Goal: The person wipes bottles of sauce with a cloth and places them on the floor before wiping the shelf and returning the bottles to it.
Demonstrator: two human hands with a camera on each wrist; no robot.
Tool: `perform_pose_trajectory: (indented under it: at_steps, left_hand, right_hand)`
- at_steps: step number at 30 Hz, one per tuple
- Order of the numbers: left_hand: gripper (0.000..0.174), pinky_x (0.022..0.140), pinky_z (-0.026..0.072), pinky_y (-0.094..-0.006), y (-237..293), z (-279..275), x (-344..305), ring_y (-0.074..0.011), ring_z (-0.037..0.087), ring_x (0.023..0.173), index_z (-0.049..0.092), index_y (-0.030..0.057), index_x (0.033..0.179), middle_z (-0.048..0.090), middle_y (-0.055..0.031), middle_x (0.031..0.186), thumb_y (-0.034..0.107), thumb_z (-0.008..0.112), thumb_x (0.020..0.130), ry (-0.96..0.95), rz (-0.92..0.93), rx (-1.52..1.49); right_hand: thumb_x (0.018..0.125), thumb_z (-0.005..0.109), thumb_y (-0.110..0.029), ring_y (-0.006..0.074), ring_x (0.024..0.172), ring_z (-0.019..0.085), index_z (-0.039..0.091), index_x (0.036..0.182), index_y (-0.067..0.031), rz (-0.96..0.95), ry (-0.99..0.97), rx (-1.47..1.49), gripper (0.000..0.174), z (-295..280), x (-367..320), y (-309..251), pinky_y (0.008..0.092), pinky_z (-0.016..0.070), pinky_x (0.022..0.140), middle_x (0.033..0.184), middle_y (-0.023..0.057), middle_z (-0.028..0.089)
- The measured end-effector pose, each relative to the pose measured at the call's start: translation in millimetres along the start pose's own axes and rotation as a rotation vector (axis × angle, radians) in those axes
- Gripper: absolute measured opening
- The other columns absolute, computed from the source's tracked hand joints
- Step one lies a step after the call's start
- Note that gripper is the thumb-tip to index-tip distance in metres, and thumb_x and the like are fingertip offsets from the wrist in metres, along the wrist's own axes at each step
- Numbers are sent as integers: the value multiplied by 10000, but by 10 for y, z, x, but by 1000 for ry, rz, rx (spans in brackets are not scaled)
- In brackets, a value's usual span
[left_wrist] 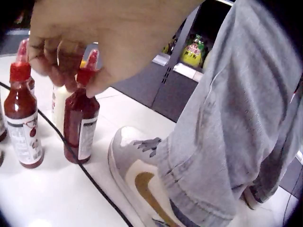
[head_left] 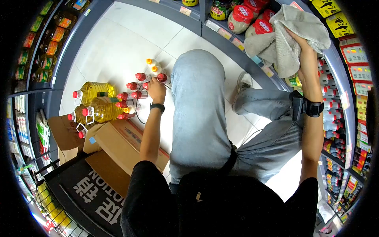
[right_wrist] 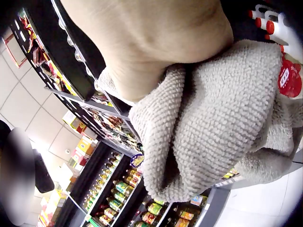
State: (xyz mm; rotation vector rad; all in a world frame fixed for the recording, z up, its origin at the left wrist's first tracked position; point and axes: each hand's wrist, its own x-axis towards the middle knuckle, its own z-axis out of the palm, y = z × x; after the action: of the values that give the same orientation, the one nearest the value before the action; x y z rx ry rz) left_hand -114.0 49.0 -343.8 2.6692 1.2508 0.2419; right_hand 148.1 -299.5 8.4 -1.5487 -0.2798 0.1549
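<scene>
My left hand (head_left: 157,91) pinches the neck of a sauce bottle (left_wrist: 78,125) with red sauce and a red cap, which stands upright on the floor. Beside it in the left wrist view stands another red sauce bottle (left_wrist: 21,123); a pale bottle (left_wrist: 58,106) is partly hidden behind the held one. Raised at the right-hand shelf, my right hand (head_left: 303,43) grips a crumpled grey cloth (head_left: 292,35). The cloth (right_wrist: 222,113) hangs in folds below that hand in the right wrist view, hiding most of the fingers. Red-lidded jars (head_left: 241,17) stand close beside it.
Large yellow oil jugs (head_left: 104,108) stand left of several sauce bottles (head_left: 132,85). Nearer are an opened cardboard box (head_left: 122,140) and a black crate (head_left: 79,189). A thin black cable (left_wrist: 106,196) crosses the floor by my shoe (left_wrist: 137,165). Stocked shelves (head_left: 51,43) curve around both sides.
</scene>
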Motion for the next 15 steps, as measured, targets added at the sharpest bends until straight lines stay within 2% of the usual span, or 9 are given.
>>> perform_pose_trajectory:
  at_steps: [1, 4, 6, 8, 10, 11, 13, 14, 15]
  left_hand:
    - [215, 763, 509, -458, 38, -162, -12, -371, 601, 898, 531, 16, 968, 630, -181, 931, 96, 552, 770, 53, -52, -51]
    - [229, 747, 517, -443, -161, -437, 18, -356, 611, 898, 522, 8, 979, 610, -169, 967, 128, 567, 789, 183, -76, 184]
    - [293, 750, 520, -429, -409, -451, 61, -346, 605, 940, 521, 9, 1005, 592, -174, 991, 191, 605, 792, 125, -172, 355]
    - [562, 763, 500, -522, -604, -412, 64, -370, 595, 969, 467, -1, 1125, 548, -195, 1110, 348, 681, 741, 51, -253, 464]
    - [633, 814, 475, -571, -678, -423, 124, -401, 590, 1010, 439, 0, 1160, 525, -208, 1165, 409, 678, 741, -197, -427, 446]
    - [633, 814, 475, -571, -660, -497, 138, -401, 590, 1010, 439, 0, 1160, 525, -208, 1165, 409, 678, 741, -194, -425, 445]
    - [706, 895, 446, -586, -674, -628, 101, -412, 558, 1114, 445, -8, 1218, 510, -210, 1243, 457, 675, 739, -383, -599, 300]
    - [786, 962, 411, -579, -819, -599, 146, -385, 522, 1201, 443, -5, 1303, 464, -210, 1343, 510, 650, 746, -523, -508, 253]
    - [755, 970, 411, -569, -925, -533, 159, -367, 516, 1216, 459, 12, 1317, 435, -211, 1380, 508, 620, 770, -553, -476, 234]
  right_hand:
    - [856, 629, -94, 199, 1060, 612, 579, 1194, 55, 0, 3, 4, 373, 2, -3, -6, 295, 484, 912, 1198, 136, 602]
    - [860, 625, -96, 202, 1068, 609, 581, 1189, 58, -23, -21, 9, 366, 9, -25, -29, 293, 478, 923, 1201, 137, 601]
    - [863, 622, -96, 204, 1075, 607, 579, 1192, 57, -43, -40, 15, 366, 9, -36, -43, 295, 475, 931, 1213, 138, 593]
    - [861, 624, -96, 203, 1075, 607, 576, 1194, 56, -36, -37, 14, 369, -5, -48, -48, 298, 478, 929, 1220, 139, 589]
    - [859, 626, -95, 203, 1076, 607, 574, 1197, 55, -28, -38, 11, 373, -2, -55, -50, 301, 480, 928, 1226, 140, 585]
    - [852, 634, -94, 203, 1076, 606, 568, 1202, 54, -69, -49, 5, 385, 1, -52, -55, 302, 482, 925, 1228, 139, 583]
    - [846, 642, -93, 202, 1076, 606, 563, 1207, 53, -111, -59, -2, 397, 13, -61, -57, 304, 484, 923, 1230, 139, 582]
    - [841, 648, -91, 200, 1076, 605, 559, 1210, 52, -112, -56, 12, 406, 12, -57, -64, 305, 484, 921, 1224, 137, 585]
    - [836, 654, -88, 198, 1077, 604, 555, 1214, 52, -115, -52, 27, 415, 9, -47, -77, 306, 485, 919, 1218, 135, 588]
